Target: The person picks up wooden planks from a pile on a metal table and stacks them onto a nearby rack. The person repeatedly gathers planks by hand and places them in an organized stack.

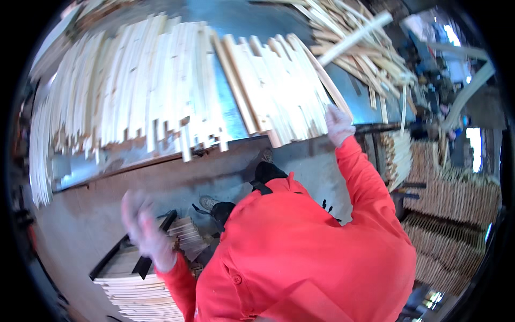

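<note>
Two rows of wooden strips are laid side by side on the bench (236, 19), their near ends turned toward its near edge. By the right hand (339, 124), the near end of the outermost strip in the right-hand row (281, 91) is met, at that edge; whether the fingers are closed on it or only rested there cannot be told. The wider left-hand row (134, 86) is spread toward the bench's left end, well apart from the right hand. The left hand (145, 225), blurred, is held loosely open off the near edge, above a stack of boards (139, 298). Toward the bench's far right corner, loose strips (365, 48) are heaped crosswise.
</note>
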`<control>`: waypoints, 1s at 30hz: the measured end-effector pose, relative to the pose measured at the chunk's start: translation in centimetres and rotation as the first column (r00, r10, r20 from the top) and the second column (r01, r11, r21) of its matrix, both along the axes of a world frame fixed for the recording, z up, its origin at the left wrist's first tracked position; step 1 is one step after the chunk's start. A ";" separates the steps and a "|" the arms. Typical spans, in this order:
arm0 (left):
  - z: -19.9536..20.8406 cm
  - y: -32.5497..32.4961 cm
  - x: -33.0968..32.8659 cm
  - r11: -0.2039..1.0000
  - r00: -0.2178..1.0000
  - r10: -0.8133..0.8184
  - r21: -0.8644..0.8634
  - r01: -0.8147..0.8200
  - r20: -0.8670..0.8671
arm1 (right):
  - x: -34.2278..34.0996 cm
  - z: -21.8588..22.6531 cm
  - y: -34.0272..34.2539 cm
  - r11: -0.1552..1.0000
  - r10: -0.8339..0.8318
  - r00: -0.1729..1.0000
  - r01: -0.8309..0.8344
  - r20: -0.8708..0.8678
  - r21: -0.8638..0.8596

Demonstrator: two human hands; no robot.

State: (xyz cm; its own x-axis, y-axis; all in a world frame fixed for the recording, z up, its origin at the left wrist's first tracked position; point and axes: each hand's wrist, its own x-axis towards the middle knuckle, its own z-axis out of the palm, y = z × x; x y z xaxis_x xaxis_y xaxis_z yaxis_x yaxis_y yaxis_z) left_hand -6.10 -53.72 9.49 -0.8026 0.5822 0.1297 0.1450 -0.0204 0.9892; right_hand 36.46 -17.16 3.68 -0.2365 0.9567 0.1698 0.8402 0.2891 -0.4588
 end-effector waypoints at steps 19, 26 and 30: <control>-6.8 46.7 28.2 0.530 0.584 -0.800 -0.293 0.796 0.137 | 18.1 -6.8 6.5 0.632 -0.576 0.590 -0.117 -0.566 -0.766; 0.1 53.3 36.3 0.511 -0.125 -0.630 -0.530 0.677 -0.767 | 29.0 9.8 2.5 0.951 -0.266 0.780 0.116 -0.567 -0.286; 1.4 55.4 43.4 0.033 -0.509 -0.676 -0.712 0.702 -0.533 | 33.6 19.1 0.6 0.985 -0.169 0.913 0.170 -0.372 -0.031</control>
